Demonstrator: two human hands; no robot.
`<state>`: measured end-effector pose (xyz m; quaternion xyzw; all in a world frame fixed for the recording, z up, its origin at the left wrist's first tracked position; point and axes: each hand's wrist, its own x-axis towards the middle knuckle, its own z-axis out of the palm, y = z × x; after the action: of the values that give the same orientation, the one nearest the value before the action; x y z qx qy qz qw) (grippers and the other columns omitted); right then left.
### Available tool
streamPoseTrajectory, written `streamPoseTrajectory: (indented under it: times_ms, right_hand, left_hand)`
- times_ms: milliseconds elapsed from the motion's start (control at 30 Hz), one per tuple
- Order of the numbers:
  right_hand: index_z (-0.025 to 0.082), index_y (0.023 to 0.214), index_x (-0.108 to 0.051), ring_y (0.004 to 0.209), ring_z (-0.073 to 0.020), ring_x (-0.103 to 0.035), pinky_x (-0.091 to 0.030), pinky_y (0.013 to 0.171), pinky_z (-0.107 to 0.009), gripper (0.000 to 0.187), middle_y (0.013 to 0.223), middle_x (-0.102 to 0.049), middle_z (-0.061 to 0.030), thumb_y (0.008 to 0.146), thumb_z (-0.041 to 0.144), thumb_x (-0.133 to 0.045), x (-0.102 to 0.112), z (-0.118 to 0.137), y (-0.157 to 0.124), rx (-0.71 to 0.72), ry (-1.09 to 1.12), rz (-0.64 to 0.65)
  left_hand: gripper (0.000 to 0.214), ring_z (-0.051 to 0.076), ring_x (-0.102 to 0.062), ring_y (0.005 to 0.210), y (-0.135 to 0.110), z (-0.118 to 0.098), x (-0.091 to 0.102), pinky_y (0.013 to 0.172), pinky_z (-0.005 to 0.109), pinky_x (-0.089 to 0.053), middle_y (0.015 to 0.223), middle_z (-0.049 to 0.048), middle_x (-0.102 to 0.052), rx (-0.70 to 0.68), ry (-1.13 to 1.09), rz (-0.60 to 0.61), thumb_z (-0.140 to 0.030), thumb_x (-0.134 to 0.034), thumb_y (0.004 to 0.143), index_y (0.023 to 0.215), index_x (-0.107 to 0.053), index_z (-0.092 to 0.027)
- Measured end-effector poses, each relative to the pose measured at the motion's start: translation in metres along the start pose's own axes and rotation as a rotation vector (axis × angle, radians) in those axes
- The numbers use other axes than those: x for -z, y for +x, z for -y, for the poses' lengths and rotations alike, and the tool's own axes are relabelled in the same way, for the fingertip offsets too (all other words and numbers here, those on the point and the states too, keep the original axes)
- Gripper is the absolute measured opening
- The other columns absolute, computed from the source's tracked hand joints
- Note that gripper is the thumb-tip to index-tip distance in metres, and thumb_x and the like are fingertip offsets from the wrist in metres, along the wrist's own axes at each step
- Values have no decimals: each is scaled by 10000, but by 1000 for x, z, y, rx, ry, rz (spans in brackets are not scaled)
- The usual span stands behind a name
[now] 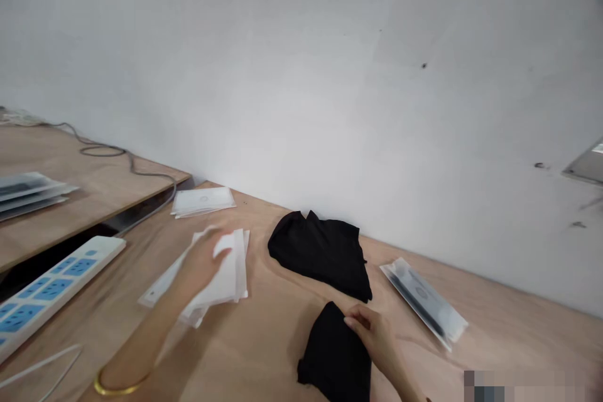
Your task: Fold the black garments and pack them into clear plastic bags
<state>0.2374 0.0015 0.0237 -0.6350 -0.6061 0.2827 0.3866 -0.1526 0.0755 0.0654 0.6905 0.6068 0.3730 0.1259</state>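
My left hand (203, 257) is over a loose pile of white translucent plastic bags (226, 279), its fingers apart; motion blurs it a little, and I cannot tell whether it touches the top bag. A gold bangle (120, 388) circles the left wrist. In my right hand (372, 330) the thumb and fingers pinch the upper edge of a folded black cloth (334, 352), which runs out of view at the bottom. Beyond it, a second black cloth piece (320, 251) lies on the wooden table (264, 333) by the wall.
To the right lies a filled plastic bag (424, 301) with something dark inside. Another stack of white bags (203, 201) lies at the back left. A power strip (61, 289) stands along the left edge, beside a gap. More filled bags (32, 191) and a grey cable (134, 166) are on the adjoining table.
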Motion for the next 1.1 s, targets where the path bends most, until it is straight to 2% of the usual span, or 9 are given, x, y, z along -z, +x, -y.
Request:
streamPoseTrajectory:
  times_ms: [167, 300, 467, 567, 667, 833, 933, 1000, 1100]
  right_hand:
    - [230, 726, -564, 668, -179, -547, -408, 633, -279, 247, 686, -583, 7, 858, 406, -452, 2, 68, -16, 252, -24, 232]
    - [248, 786, -585, 686, -171, -538, -406, 638, -258, 124, 707, -577, 21, 820, 358, -539, 20, 99, -35, 238, -60, 344]
    - [245, 756, -675, 807, -207, -581, -430, 716, -260, 123, 782, -651, 7, 668, 319, -717, 78, 71, -43, -4, -146, 387]
    - [210, 651, -665, 706, -183, -587, -424, 644, -248, 166, 665, -646, 12, 689, 369, -697, 105, 44, -28, -42, -56, 428]
    - [199, 648, -678, 638, -176, -592, -430, 596, -254, 215, 619, -650, 5, 670, 411, -697, 118, 32, 5, -9, 44, 291]
    - [192, 733, -696, 543, -172, -561, -446, 563, -286, 243, 556, -629, 9, 584, 383, -716, 136, 57, 79, 125, 36, -358]
    - [189, 941, -645, 581, -170, -593, -479, 590, -289, 343, 636, -649, 2, 692, 419, -595, 144, 72, 109, 133, 67, -542]
    - [189, 1013, -609, 716, -188, -642, -511, 684, -307, 372, 796, -689, -34, 723, 407, -528, 139, 66, 117, 163, 79, -516]
    - [193, 892, -627, 741, -235, -655, -527, 722, -359, 331, 812, -702, -63, 647, 377, -502, 110, 30, 112, 166, 26, -439]
  left_hand:
    - [440, 202, -509, 1181, -39, -120, -33, 1018, 323, -361, 1264, 5, -587, -315, -406, 594, -218, -557, 833, 1264, -530, -302]
    - [309, 189, -616, 922, -45, -159, -39, 822, 260, -449, 989, -12, -690, -412, -520, 834, -285, -723, 724, 1029, -673, -264]
    - [165, 154, -578, 766, -27, -126, -17, 707, 228, -425, 789, -28, -652, -237, -476, 634, -347, -713, 713, 802, -685, -211]
    - [207, 135, -545, 698, -7, -96, -11, 627, 210, -400, 729, -47, -611, -147, -447, 674, -320, -754, 640, 771, -654, -194]
    - [168, 123, -519, 609, 26, -81, -16, 556, 203, -372, 612, -63, -558, -128, -403, 663, -296, -736, 638, 713, -637, -182]
    - [144, 157, -576, 681, 108, -110, -18, 647, 251, -448, 684, -17, -622, -251, -515, -16, -322, -671, 693, 733, -654, -185]
    - [153, 171, -607, 752, 143, -131, -13, 720, 272, -476, 774, 10, -652, -315, -612, -301, -316, -667, 680, 760, -664, -185]
    - [141, 181, -618, 824, 147, -129, -17, 791, 288, -475, 834, 20, -666, -343, -581, -299, -304, -644, 701, 782, -672, -193]
    - [112, 188, -625, 884, 123, -98, -42, 867, 312, -457, 870, 14, -689, -316, -386, -94, -233, -587, 731, 789, -680, -214]
